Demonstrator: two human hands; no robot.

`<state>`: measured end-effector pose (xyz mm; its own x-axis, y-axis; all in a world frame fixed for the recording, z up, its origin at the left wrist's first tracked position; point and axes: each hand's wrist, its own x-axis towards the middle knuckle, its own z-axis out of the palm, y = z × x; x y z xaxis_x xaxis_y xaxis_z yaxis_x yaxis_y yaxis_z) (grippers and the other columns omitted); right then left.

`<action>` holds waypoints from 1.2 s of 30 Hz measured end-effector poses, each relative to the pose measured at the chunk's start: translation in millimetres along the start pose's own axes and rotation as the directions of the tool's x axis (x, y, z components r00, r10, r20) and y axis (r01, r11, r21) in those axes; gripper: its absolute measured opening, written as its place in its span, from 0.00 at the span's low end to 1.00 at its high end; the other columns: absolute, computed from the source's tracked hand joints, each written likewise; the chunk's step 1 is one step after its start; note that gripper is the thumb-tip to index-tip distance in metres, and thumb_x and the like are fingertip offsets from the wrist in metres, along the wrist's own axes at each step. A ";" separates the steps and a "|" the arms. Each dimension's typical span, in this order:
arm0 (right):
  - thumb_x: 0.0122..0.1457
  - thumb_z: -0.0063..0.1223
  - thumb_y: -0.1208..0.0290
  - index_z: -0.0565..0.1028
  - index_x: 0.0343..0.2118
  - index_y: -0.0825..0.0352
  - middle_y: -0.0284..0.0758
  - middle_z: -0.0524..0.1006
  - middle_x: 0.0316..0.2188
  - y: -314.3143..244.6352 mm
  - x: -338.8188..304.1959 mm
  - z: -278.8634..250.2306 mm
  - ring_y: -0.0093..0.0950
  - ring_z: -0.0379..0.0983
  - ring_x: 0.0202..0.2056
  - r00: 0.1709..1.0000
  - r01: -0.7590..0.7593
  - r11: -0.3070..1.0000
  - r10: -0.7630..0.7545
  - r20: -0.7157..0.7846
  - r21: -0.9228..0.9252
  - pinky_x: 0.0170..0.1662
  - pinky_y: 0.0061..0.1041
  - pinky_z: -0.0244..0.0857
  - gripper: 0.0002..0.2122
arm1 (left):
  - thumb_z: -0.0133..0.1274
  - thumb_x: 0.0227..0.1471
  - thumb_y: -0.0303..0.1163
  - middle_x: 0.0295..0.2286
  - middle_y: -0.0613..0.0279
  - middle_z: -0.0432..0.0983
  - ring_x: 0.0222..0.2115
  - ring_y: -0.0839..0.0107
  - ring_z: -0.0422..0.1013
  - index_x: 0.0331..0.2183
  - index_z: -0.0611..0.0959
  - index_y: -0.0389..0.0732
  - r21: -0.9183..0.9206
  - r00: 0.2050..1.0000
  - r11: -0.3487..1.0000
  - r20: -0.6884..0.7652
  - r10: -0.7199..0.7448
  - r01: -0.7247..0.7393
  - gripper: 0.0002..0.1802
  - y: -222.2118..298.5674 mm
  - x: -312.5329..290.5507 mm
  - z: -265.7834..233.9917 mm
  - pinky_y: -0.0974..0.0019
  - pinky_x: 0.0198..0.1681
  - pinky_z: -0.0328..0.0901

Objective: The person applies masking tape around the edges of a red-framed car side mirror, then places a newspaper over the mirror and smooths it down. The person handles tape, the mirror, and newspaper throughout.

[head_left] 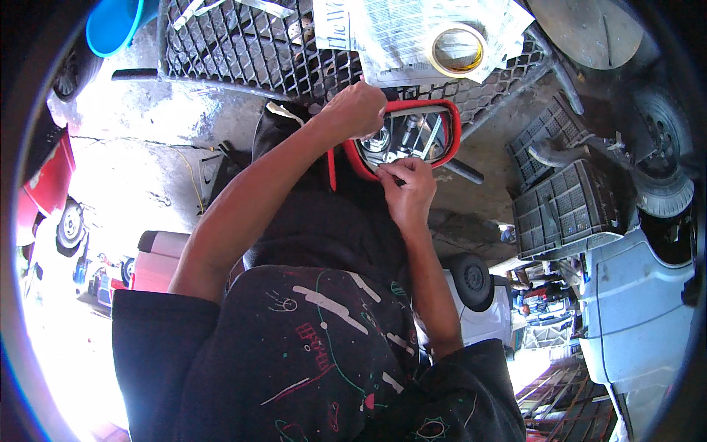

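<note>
- Outdoor workshop ground of stained grey concrete [177, 118] fills the scene, glaring white where sunlight hits it on the person's left
- A metal mesh rack [243, 51] stands ahead of the person, with sheets of newspaper [398, 33] spread on it and a roll of tan masking tape [456, 50] lying on the paper
- A blue plastic tub [110, 26] sits at the far left beyond the rack
- Just in front of the rack, close to the chest, is a red-framed car side mirror [409, 136]; its glass reflects bright shapes
- The left hand [353, 110] is clenched over the mirror's upper left edge, fingers wrapped around the red housing
- The right hand [409, 188] is at the mirror's lower rim, fingertips pinched against the edge; whether something thin sits between them cannot be told
- Both bare forearms come up from a dark paint-splattered top [324, 346]
- On the person's right lie dark grey plastic grilles [567, 210], with a pale blue car body panel [633, 309] below them
- A red vehicle part [48, 180] shows at the left edge
</note>
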<state>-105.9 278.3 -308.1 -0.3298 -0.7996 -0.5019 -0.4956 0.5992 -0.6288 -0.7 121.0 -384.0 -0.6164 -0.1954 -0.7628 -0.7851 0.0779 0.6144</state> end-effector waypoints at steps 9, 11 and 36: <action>0.29 0.72 0.70 0.81 0.25 0.65 0.36 0.74 0.20 9.9 32.9 -14.2 0.28 0.72 0.22 0.852 -0.460 0.888 0.438 0.287 0.008 0.29 0.27 0.65 0.15 | 0.51 0.42 0.27 0.16 0.56 0.76 0.22 0.61 0.76 0.17 0.82 0.39 -0.050 0.993 0.993 -0.066 0.103 -0.106 0.08 -11.4 0.5 7.5 0.61 0.33 0.70; 0.30 0.72 0.67 0.81 0.25 0.65 0.36 0.74 0.20 12.0 35.6 -15.7 0.28 0.72 0.22 0.845 -0.463 0.886 0.431 0.317 0.029 0.29 0.28 0.65 0.15 | 0.52 0.42 0.28 0.17 0.56 0.77 0.23 0.62 0.76 0.19 0.82 0.39 -0.088 0.994 0.991 -0.020 0.104 -0.105 0.07 -14.2 2.3 5.3 0.62 0.33 0.70; 0.38 0.67 0.54 0.78 0.23 0.58 0.32 0.73 0.27 -9.1 30.0 -17.3 0.35 0.72 0.35 0.909 -0.126 0.934 0.243 0.338 -0.335 0.35 0.42 0.60 0.14 | 0.55 0.33 0.27 0.15 0.60 0.78 0.20 0.65 0.76 0.15 0.85 0.42 0.073 0.990 0.993 0.120 0.079 -0.088 0.05 -9.5 15.4 -3.1 0.65 0.31 0.71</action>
<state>-125.2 248.1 -307.1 -0.1489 -0.5672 -0.8100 -0.6904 0.6461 -0.3255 -2.5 114.2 -400.9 -0.6793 -0.0698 -0.7306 -0.7301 0.1661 0.6629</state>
